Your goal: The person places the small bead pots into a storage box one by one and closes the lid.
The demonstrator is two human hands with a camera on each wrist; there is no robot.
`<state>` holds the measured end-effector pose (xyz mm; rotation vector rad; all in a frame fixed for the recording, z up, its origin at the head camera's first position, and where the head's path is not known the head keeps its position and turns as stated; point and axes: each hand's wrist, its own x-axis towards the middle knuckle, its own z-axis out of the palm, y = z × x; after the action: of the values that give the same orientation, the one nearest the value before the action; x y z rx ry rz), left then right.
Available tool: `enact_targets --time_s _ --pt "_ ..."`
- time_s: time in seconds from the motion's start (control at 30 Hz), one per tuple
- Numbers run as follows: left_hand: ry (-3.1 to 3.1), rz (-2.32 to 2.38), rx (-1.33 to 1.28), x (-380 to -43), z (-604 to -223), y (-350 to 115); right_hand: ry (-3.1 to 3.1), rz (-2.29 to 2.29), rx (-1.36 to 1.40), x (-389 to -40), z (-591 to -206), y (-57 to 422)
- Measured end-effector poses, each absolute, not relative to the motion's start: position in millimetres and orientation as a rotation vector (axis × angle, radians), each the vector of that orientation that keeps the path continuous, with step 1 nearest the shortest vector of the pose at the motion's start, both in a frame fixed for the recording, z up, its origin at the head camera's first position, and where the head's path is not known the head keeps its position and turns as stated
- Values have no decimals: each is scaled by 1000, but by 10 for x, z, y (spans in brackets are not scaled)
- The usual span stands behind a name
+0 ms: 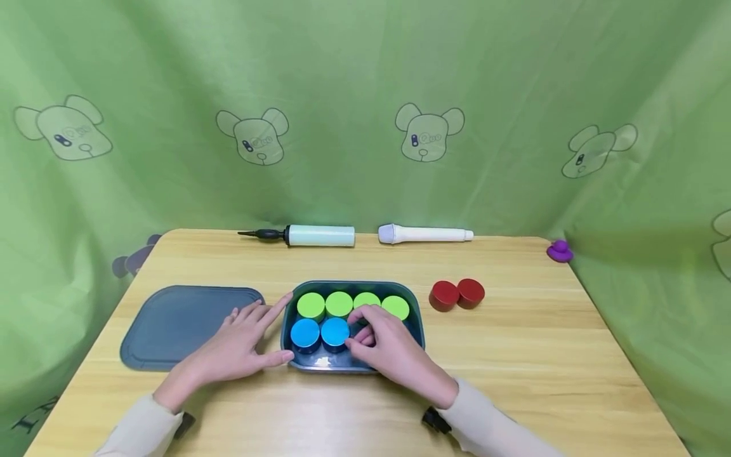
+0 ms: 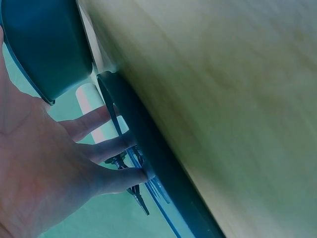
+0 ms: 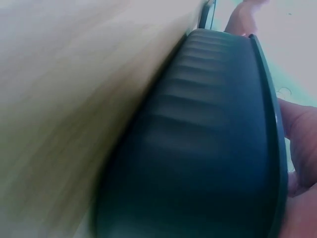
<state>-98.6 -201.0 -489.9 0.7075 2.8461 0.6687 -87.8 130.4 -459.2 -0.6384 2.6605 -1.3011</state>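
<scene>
A dark blue-grey box [image 1: 417,327] holds a back row of several lime-green cylinders [image 1: 311,306] and two blue cylinders [image 1: 305,333] in front. My right hand [image 1: 388,343] reaches in over the box's right part. Its thumb and bent index finger are right at the edge of the right-hand blue cylinder [image 1: 334,332]; I cannot tell whether they pinch it. My left hand [image 1: 240,343] is spread, index fingertip and thumb at the box's left rim, other fingers over the edge of a matching flat lid [image 1: 183,324]. In the right wrist view the box wall [image 3: 198,129] hides the fingertips.
Two dark red cylinders [image 1: 443,296] stand together on the wooden table [image 1: 514,368], right of the box. Along the back edge lie a pale teal hand pump [image 1: 322,235] with a black nozzle and a white microphone [image 1: 428,234]. A small purple toy [image 1: 560,251] sits at the back right corner.
</scene>
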Motion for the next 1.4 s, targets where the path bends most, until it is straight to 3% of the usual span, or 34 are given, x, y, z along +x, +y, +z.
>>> enact_targets --time_s 0.37,0.67,1.4 --pt "2838 674 709 -979 -4924 -1986 2768 -1595 -711 -835 -4571 1630" --pt "2832 688 715 -950 -4910 -1977 2847 -1756 -592 -867 -4673 2115" --pt "2839 668 696 -971 -4890 -2006 3147 -1358 -121 -1205 -4668 3104"
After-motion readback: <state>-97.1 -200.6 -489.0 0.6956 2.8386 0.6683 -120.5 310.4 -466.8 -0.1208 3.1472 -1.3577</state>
